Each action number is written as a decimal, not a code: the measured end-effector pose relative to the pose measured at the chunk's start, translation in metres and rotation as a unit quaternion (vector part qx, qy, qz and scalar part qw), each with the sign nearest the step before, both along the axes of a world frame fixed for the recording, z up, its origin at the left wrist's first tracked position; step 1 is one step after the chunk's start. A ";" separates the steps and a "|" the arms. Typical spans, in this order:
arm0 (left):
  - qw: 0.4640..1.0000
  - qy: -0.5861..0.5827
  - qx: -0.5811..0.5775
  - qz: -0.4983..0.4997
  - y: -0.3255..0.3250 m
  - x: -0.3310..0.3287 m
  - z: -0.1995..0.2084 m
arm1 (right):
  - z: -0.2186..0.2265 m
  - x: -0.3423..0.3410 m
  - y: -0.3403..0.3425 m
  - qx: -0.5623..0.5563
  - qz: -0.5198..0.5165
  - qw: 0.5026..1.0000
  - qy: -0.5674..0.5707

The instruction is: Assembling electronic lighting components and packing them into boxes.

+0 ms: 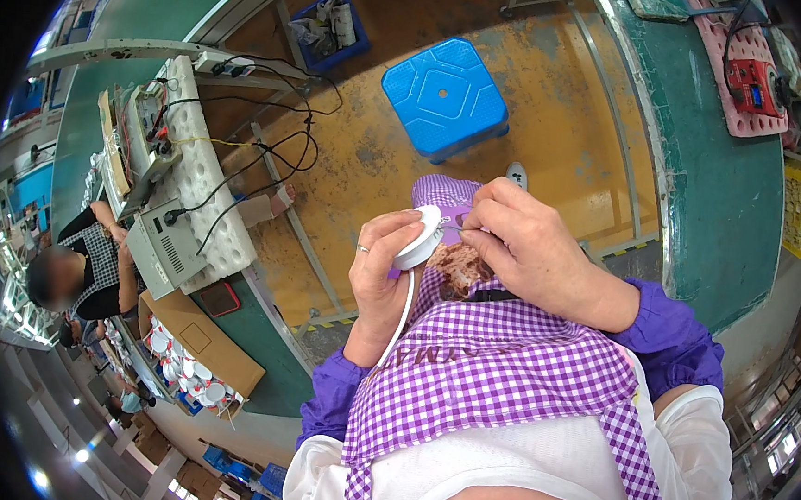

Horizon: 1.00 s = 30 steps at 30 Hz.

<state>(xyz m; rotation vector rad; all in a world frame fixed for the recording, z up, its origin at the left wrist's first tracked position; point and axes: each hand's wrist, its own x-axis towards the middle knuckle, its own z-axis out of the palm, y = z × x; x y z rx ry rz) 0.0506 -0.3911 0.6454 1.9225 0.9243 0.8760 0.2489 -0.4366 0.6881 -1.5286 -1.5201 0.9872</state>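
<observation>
In front of my apron, my left hand (380, 272) is closed around a white, round, puck-shaped device (424, 237), holding it tilted on edge. A white cable (406, 317) runs from it down past my left wrist. My right hand (539, 255) pinches a thin, metallic-looking piece (451, 228) between thumb and fingertips. That piece reaches the device's right side; whether it is a wire or a slim tool I cannot make out. The device's underside is hidden by my left fingers.
A blue plastic stool (444, 95) stands ahead on the floor, with a blue crate (357, 47) behind it. Left, a green bench holds a grey instrument box (164, 250), black cables and a carton (191, 324) beside white parts. Another person (93, 270) works there. A green table (719, 217) lies right.
</observation>
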 end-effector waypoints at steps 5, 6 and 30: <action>0.998 0.004 -0.045 0.046 -0.008 0.002 -0.002 | 0.001 -0.004 0.003 -0.019 -0.006 1.000 0.006; 0.998 0.004 -0.046 0.045 -0.007 0.001 -0.003 | 0.001 -0.004 0.004 -0.016 -0.004 1.000 0.010; 0.929 -0.115 -0.344 -0.079 -0.031 -0.008 -0.018 | -0.028 0.012 -0.016 -0.162 0.028 0.895 0.415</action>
